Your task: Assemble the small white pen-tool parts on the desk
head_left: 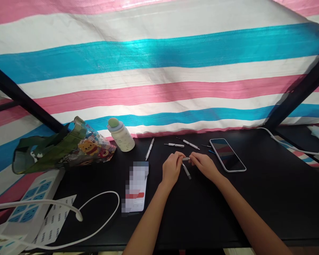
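Tabletop, pen part between fingers

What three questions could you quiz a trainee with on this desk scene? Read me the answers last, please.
1. True or false: the left hand grips the drink bottle.
2. How many smartphones lie on the tabletop?
3. Fill in: the cartoon-print bag is to the ____ of the bottle.

Key:
1. False; that hand and the right hand hold a slim pen-like piece.
2. Two: the lit smartphone and the dark-screened smartphone.
3. Left.
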The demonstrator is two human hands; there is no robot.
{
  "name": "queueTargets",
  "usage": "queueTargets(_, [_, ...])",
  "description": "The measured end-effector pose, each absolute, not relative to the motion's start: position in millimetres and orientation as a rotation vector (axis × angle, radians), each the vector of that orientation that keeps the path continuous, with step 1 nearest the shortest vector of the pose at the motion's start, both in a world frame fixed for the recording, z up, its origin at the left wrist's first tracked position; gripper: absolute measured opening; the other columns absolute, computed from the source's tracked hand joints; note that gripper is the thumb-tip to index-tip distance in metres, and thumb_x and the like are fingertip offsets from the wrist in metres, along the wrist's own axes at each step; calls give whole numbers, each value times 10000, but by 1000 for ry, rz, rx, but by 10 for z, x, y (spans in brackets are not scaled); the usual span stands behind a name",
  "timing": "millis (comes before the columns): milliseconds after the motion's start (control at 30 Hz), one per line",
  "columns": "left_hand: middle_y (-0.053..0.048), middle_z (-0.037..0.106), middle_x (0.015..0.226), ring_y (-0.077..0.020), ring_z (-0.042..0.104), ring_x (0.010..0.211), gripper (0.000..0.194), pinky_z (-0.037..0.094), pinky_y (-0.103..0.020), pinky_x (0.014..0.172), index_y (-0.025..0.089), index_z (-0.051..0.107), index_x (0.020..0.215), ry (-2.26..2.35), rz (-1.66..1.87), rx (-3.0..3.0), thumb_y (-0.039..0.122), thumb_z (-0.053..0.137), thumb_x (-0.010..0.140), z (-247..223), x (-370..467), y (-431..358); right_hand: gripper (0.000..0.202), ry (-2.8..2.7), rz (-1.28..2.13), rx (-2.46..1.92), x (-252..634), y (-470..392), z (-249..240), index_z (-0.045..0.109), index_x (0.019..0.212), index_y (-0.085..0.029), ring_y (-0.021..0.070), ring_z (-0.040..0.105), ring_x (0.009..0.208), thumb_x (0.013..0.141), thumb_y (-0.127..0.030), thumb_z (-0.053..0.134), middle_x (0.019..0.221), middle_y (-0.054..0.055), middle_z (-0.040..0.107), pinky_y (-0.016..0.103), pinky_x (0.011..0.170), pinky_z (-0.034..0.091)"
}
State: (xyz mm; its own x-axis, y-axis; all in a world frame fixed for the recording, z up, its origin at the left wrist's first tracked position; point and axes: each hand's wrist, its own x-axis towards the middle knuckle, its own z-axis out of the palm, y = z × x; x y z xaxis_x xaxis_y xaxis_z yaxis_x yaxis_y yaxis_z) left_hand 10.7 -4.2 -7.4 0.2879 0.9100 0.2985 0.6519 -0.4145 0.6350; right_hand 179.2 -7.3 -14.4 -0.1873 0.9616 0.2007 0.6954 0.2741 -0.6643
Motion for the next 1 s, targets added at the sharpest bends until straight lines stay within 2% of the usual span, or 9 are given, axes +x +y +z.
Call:
queueTargets(200, [37, 582, 751, -110, 544, 730, 237, 363, -205, 636, 240, 556, 922, 1449, 890, 2137, 307, 328, 921, -85, 100, -27, 126, -1947, 660, -1428, 1786, -40, -207, 516, 853, -223, 131, 560, 584, 851, -330, 451, 647, -30, 608, 229, 577, 368])
queueTargets(367, [31, 593, 789, -111, 546, 755, 213, 373, -203, 655, 237, 550, 937, 1417, 909, 2129, 303, 349, 912, -78, 105, -29, 178, -1912, 639, -1443, 1781, -67, -183, 498, 958, -231, 139, 573, 630, 827, -351, 492, 735, -20, 627, 236, 590, 376])
queueTargets(433, [27, 592, 800, -112, 546, 761, 220, 376, -203, 659, 238, 549, 942, 1402, 913, 2138, 301, 340, 915, -68, 107, -39, 186, -1924, 631, -1468, 1782, -86, -146, 515, 944, -235, 141, 574, 638, 871, -376, 418, 716, -21, 623, 239, 600, 371])
queueTargets(500, [26, 593, 806, -112, 546, 764, 229, 375, -202, 660, 237, 549, 933, 1392, 911, 2153, 300, 329, 919, -60, 108, -49, 238, -1961, 610, -1481, 1784, -97, -115, 539, 845, -229, 143, 571, 644, 899, -370, 356, 682, -18, 616, 239, 607, 364])
queueTargets(600, [27, 599, 811, -113, 548, 763, 232, 371, -202, 655, 236, 549, 914, 1404, 903, 2161, 306, 328, 920, -58, 107, -54, 264, -1997, 596, -1467, 1789, -90, -111, 539, 741, -216, 139, 571, 635, 894, -346, 367, 662, -15, 620, 233, 612, 366])
queueTargets(833, [51, 594, 698, -109, 562, 689, 226, 350, -199, 606, 244, 541, 917, 1466, 847, 2106, 344, 338, 915, -64, 101, -31, 136, -1953, 653, -1430, 1792, -51, -198, 545, 867, -227, 133, 570, 597, 844, -340, 472, 660, -28, 623, 225, 574, 373])
queueTargets(1000, [61, 576, 643, -107, 565, 661, 254, 341, -200, 597, 245, 539, 926, 1454, 845, 2084, 389, 330, 913, -60, 96, -33, 111, -1943, 639, -1398, 1797, -42, -230, 543, 879, -224, 133, 580, 629, 805, -304, 520, 702, -20, 623, 228, 585, 392])
